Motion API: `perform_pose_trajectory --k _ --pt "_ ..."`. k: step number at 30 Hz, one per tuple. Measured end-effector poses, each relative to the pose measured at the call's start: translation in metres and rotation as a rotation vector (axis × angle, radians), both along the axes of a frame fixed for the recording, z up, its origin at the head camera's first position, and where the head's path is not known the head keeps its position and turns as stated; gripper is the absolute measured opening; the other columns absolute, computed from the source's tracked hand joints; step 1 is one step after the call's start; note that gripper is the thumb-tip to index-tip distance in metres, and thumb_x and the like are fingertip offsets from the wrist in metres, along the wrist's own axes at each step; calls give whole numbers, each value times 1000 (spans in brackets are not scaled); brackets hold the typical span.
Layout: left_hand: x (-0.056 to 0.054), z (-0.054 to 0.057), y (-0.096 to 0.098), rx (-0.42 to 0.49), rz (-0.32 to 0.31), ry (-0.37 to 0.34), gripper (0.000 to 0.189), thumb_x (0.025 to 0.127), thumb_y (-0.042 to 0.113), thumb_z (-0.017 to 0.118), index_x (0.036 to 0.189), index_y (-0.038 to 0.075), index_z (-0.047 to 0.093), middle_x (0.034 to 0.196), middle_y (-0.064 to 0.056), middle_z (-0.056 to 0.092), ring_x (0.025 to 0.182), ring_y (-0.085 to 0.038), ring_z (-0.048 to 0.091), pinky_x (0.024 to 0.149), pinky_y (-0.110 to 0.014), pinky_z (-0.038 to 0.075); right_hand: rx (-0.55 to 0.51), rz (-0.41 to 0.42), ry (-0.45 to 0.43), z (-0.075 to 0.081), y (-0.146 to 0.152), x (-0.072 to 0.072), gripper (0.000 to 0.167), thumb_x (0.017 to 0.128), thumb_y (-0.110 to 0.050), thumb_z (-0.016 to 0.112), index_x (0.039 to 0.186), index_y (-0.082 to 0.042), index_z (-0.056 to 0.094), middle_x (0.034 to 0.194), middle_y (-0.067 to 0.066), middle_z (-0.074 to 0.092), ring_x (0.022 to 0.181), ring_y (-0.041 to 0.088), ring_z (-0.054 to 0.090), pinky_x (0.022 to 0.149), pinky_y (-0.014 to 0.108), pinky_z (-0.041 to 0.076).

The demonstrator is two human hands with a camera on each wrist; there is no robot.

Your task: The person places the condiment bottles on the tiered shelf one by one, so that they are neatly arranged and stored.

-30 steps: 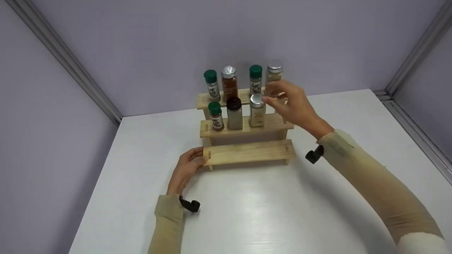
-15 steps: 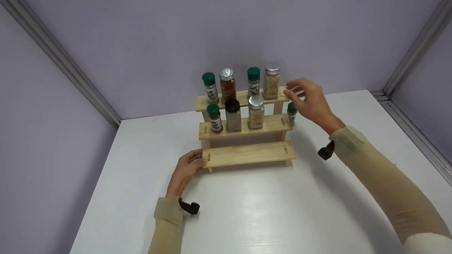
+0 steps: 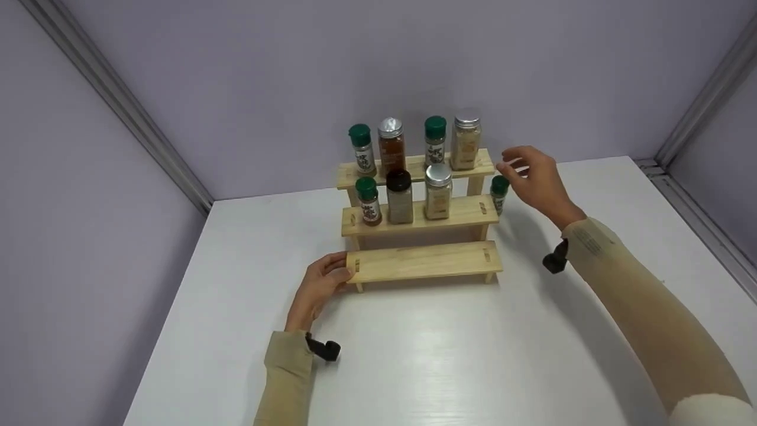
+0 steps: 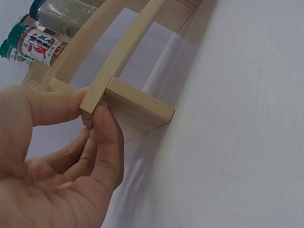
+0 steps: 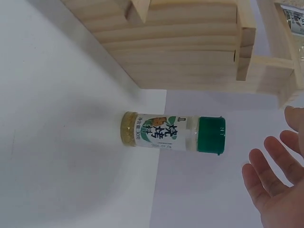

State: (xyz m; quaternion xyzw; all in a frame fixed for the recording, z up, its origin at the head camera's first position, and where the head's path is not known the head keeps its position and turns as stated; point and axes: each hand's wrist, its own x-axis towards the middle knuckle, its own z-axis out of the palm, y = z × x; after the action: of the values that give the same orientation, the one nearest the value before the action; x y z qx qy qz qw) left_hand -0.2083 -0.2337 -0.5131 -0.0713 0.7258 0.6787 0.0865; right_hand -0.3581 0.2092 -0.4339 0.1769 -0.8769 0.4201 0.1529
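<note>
My left hand (image 3: 322, 284) pinches the left end of the lowest step of a three-step wooden rack (image 3: 423, 262), thumb on top and fingers beneath. Just above a green-capped spice jar (image 3: 499, 192), my right hand (image 3: 535, 180) hovers with fingers loosely spread and nothing in them. That jar stands upright on the table beside the rack's right side; in the right wrist view the green-capped jar (image 5: 161, 133) is apart from the fingers (image 5: 266, 171). On the middle step stand a green-capped jar (image 3: 369, 204), a dark-capped jar (image 3: 400, 201) and a silver-capped jar (image 3: 438, 195).
Several jars line the top step, among them a red-brown one (image 3: 391, 151) and a silver-capped pale one (image 3: 466, 145). The rack stands on a white table (image 3: 414, 355) near the back wall (image 3: 284, 106). Metal posts (image 3: 130, 112) frame the corners.
My right hand has moved right, from beside the silver-capped jar on the middle step to above the jar at the rack's right. My left hand keeps its hold on the lowest step.
</note>
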Motion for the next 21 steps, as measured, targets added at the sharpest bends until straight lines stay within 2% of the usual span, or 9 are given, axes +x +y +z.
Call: perform_pose_trajectory --k 11,17,21 --pt "0 -2 1 13 7 7 48 102 3 67 149 0 58 142 -22 63 112 -22 67 93 -34 58 0 14 -94 -36 8 -5 51 105 -21 71 147 4 56 143 29 59 127 48 61 106 62 51" --pt "0 -1 0 12 13 7 48 101 2 67 148 1 59 142 -21 64 113 -24 66 93 -34 58 -1 39 -133 -49 7 -5 57 105 -19 70 152 7 50 147 30 56 128 48 60 107 60 51" --pt "0 -1 0 -1 10 -3 48 101 3 67 149 1 58 144 -21 63 114 -24 67 93 -35 58 -8 36 -124 -55 5 -5 55 105 -13 69 152 8 49 143 31 58 127 49 61 105 59 53"
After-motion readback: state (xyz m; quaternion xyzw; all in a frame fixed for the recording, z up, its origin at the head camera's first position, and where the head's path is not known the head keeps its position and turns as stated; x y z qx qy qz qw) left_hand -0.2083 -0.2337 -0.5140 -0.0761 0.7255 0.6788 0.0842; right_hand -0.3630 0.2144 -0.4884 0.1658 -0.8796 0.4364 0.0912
